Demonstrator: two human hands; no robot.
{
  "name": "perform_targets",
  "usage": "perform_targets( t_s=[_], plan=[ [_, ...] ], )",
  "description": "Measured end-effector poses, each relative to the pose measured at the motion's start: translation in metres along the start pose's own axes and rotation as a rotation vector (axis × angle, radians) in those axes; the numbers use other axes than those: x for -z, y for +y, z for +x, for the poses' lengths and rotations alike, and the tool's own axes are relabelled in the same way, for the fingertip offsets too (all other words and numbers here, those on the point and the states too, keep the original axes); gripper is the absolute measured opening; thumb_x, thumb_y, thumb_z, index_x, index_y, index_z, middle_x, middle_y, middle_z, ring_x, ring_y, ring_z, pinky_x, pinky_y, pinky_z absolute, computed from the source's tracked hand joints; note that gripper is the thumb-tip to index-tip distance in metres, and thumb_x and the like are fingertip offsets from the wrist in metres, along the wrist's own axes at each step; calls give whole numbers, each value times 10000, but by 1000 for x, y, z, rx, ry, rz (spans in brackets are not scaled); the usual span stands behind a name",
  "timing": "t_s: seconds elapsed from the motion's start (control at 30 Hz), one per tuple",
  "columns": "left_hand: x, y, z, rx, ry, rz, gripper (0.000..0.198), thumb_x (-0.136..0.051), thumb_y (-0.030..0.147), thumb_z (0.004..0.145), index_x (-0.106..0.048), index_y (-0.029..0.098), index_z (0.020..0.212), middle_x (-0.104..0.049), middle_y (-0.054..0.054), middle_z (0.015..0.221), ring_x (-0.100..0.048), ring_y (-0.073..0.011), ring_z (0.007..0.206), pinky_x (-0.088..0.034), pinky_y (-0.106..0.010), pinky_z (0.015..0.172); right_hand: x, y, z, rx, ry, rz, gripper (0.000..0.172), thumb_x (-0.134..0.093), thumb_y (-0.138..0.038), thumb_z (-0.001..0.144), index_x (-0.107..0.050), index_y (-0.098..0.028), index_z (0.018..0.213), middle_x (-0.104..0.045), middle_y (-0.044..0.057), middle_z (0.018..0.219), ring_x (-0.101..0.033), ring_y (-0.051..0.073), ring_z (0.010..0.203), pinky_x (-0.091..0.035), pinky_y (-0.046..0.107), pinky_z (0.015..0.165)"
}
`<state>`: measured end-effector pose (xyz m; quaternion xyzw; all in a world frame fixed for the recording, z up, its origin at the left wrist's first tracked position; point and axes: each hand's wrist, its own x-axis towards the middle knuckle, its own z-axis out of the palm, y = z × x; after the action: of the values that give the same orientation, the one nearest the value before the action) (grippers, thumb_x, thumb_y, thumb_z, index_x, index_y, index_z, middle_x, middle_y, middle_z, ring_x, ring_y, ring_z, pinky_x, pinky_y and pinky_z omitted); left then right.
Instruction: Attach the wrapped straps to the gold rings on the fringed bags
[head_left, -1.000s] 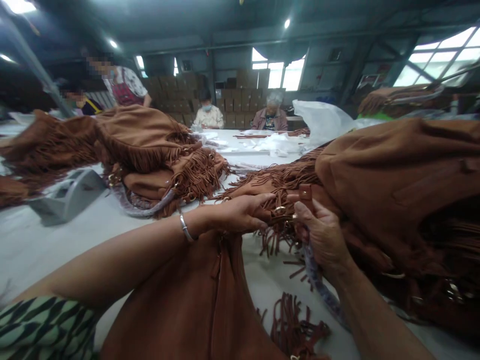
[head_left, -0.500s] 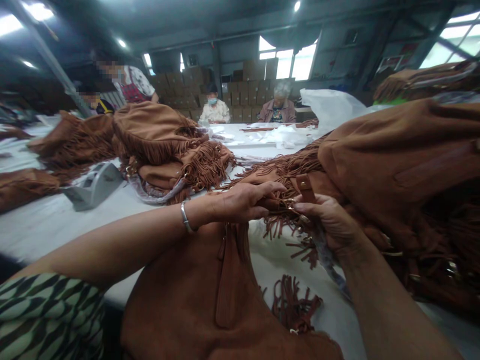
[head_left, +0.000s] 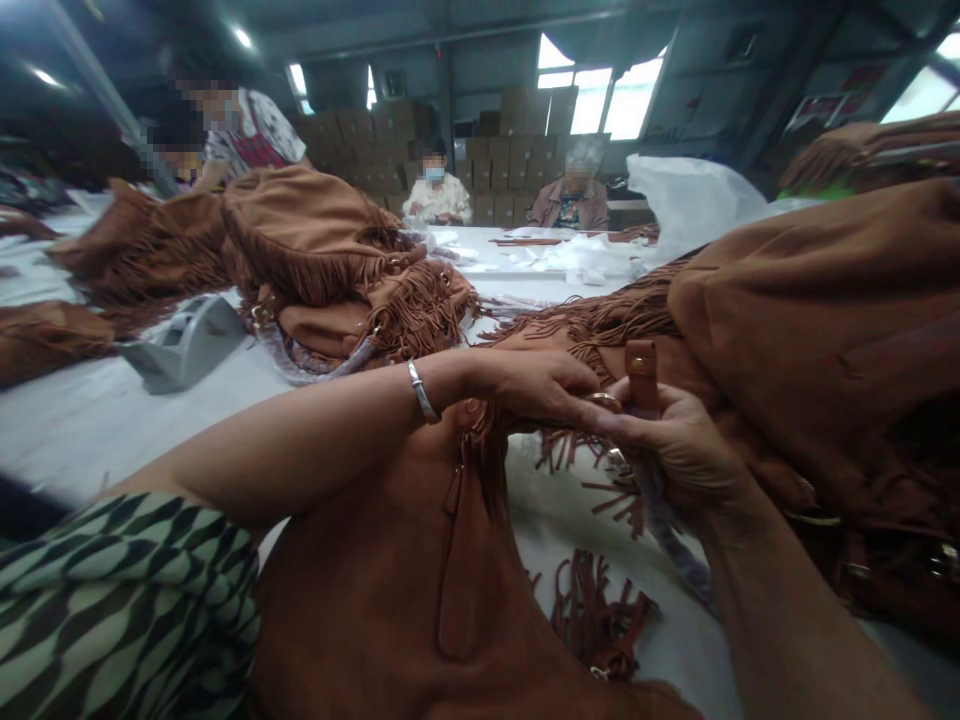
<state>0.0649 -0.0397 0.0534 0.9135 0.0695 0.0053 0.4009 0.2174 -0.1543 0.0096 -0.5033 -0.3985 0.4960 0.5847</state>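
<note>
A brown bag [head_left: 375, 580] with a zip and a long leather pull [head_left: 456, 590] lies right in front of me. Above its upper edge, my left hand [head_left: 544, 388] has its fingers closed on a gold metal ring [head_left: 602, 400]. My right hand [head_left: 686, 440] meets it from the right, closed around a short brown leather tab [head_left: 643, 375] with a stud, which stands upright between thumb and fingers. A plastic-wrapped strap [head_left: 679, 560] hangs below my right hand. Brown tassels [head_left: 600, 610] rest on the white table beside the bag.
Fringed brown bags are piled at the left [head_left: 307, 230] and right [head_left: 832, 290]. A grey tape dispenser [head_left: 184, 340] stands on the white table [head_left: 67, 430]. White plastic [head_left: 690, 195] lies farther back. Several people sit or stand beyond, before stacked cartons [head_left: 510, 160].
Both hands have shifted slightly right in the view and come closer together. The leather tab now stands more upright, and the ring shows more plainly between the fingers.
</note>
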Motion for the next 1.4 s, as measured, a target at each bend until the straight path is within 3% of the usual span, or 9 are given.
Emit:
perform_targets(
  t_s=[0.07,0.13,0.33,0.5,0.63,0.8,0.9,1.17,1.4],
  plan=[
    [-5,-5,-2,2,-154,-26,336,-559,463,821,-621,133,807,-554,13,733,-508,-115,703,-416,-223,651,-4,2,0,38,-6,-62,322,-859,-213,461,-606,-167,655,-574,-30,582,-492,83,458,-392,185,408],
    [-9,-10,-5,28,-206,-186,321,-566,450,823,-619,135,794,-552,10,721,-507,-114,685,-421,-223,640,-8,4,-1,66,-25,-112,311,-855,-226,470,-609,-169,651,-561,-32,570,-478,83,451,-377,187,398],
    [-14,-20,-15,71,-169,-630,307,-600,450,810,-648,148,837,-599,-24,783,-538,-134,723,-462,-249,701,-14,7,-1,231,14,-246,213,-814,-209,531,-623,-174,620,-544,-33,582,-486,91,510,-400,198,466],
    [-20,-31,-22,71,-163,-731,255,-683,377,749,-652,153,868,-575,-15,785,-513,-130,752,-435,-239,730,-17,11,1,288,-34,-308,155,-776,-182,553,-632,-176,610,-578,-8,626,-521,120,557,-437,221,499],
    [-29,-35,-25,-29,7,-578,238,-671,353,758,-635,132,839,-498,9,721,-444,-98,679,-376,-216,622,-12,12,3,203,-4,-235,166,-795,-196,548,-653,-187,635,-581,-11,632,-528,117,551,-444,221,491],
    [-46,-31,-21,-2,480,-283,285,-712,354,713,-569,116,654,-425,41,636,-382,-67,601,-308,-204,550,-2,15,10,56,129,-129,215,-807,-229,527,-670,-199,690,-575,-20,574,-492,98,464,-380,201,402],
    [-57,-29,-17,9,638,-110,302,-738,339,686,-550,125,586,-444,42,616,-414,-72,606,-313,-207,554,-1,18,16,19,157,-114,184,-778,-236,534,-664,-190,671,-507,-42,488,-399,63,391,-299,178,355],
    [-73,-28,-12,64,741,233,178,-724,269,666,-603,154,605,-519,20,666,-465,-106,673,-317,-231,577,7,10,17,60,219,-99,70,-719,-195,567,-674,-193,621,-517,-22,520,-378,61,399,-251,188,355],
    [-77,-30,-12,44,772,384,113,-672,235,679,-617,149,633,-537,1,694,-465,-118,681,-327,-245,578,6,10,11,-136,19,-247,225,-763,-344,600,-669,-139,605,-493,-13,478,-360,50,401,-228,177,366]
  ],
)
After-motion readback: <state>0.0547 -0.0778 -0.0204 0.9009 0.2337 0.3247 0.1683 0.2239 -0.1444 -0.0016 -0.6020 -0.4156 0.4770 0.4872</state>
